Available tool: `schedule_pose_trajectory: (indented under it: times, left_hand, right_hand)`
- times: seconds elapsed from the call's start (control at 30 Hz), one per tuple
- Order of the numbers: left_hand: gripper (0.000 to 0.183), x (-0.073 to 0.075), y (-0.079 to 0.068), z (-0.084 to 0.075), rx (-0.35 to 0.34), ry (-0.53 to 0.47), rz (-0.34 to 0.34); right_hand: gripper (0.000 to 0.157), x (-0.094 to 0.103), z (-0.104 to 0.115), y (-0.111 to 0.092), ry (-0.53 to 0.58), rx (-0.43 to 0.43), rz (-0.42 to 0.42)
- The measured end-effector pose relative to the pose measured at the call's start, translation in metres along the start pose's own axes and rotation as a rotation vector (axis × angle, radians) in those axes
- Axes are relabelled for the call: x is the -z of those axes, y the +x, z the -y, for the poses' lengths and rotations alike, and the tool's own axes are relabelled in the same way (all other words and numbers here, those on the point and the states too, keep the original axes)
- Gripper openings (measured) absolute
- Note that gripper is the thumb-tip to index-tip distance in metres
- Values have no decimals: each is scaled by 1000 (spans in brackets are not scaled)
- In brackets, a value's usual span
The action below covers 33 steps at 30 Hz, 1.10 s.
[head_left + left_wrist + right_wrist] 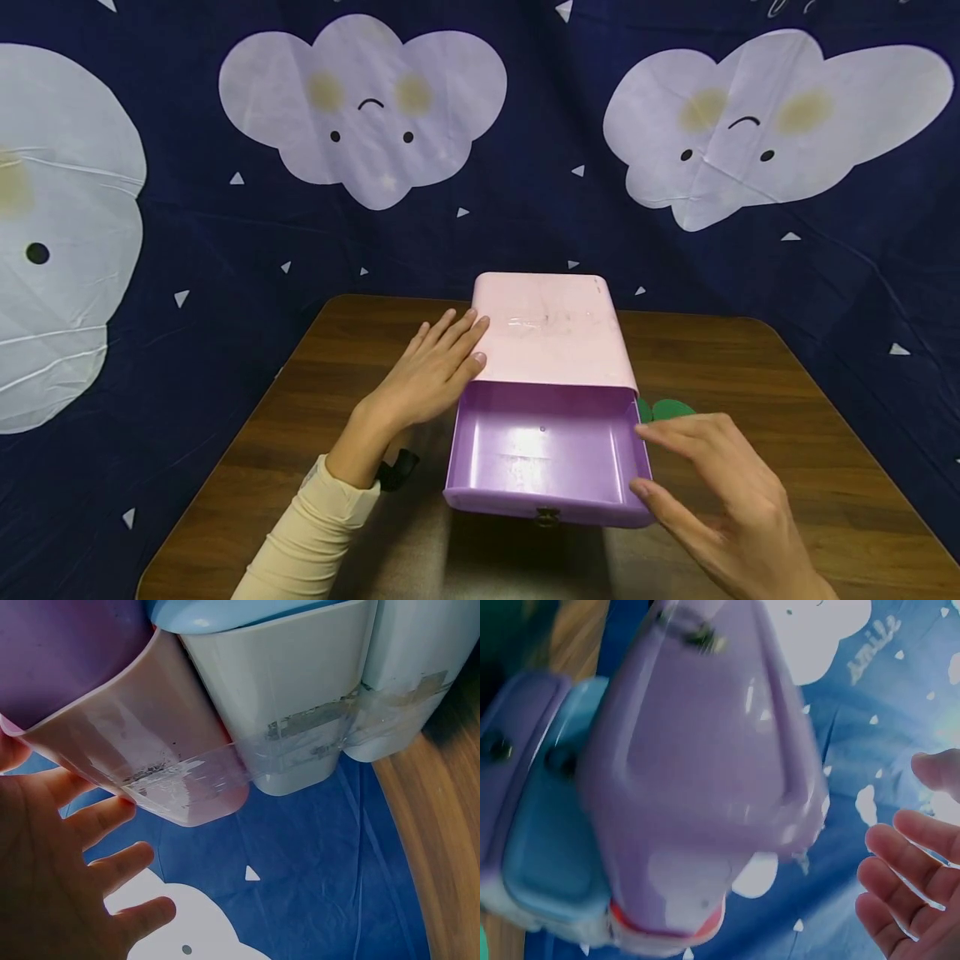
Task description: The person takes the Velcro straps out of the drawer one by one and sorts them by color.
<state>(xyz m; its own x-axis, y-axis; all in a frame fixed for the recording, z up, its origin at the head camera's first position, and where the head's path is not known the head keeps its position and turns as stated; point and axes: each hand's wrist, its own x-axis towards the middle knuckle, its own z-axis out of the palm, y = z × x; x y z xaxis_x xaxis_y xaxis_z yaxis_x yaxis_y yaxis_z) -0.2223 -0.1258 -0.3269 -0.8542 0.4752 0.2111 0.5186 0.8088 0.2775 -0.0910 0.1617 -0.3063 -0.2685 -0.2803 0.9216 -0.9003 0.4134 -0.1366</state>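
Observation:
A purple drawer (547, 496) is pulled out of the pink casing (551, 350) at the top of a small drawer unit, and its inside shows nothing in it. My left hand (423, 379) rests against the left side of the pink casing, fingers spread, fingertips at its upper edge. Beside the drawer's right wall is my right hand (738, 500), thumb and fingers apart and holding nothing. In the right wrist view the drawer front (705, 735) with its metal clasp (694, 634) stands apart from that hand.
Below the pink casing, a blue drawer (555, 825) and another purple drawer (517, 765) are closed. Clear tape (217, 765) runs across the casings. Something green (671, 408) shows right of the unit on the wooden table (750, 375). A dark blue cloud-print cloth (547, 167) hangs behind.

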Motion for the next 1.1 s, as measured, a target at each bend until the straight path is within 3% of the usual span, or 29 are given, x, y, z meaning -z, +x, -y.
schedule_pose_trajectory:
  times: [0.17,0.33,0.47,0.53,0.7,0.83,1.1]
  left_hand:
    - [54,0,0,0,-5,-2,-6]
    - [54,0,0,0,-8,1,-7]
    - [55,0,0,0,0,2,2]
    - [55,0,0,0,-1,0,3]
    - [54,1,0,0,-2,-5,0]
    - [54,1,0,-1,-5,-6,-3]
    - [54,1,0,-1,6,-10,10]
  right_hand:
    - [30,-10,15,-4,121,77,-38]
    - [26,-21,27,-16,175,57,-41]
    - [28,-26,37,-36,138,-117,26]
    - [30,-29,37,-47,125,-162,55]
    - [29,-41,30,-71,108,-141,98]
    - [26,-52,26,-87,15,-177,141]
    - [23,-68,21,-104,-91,-255,102]
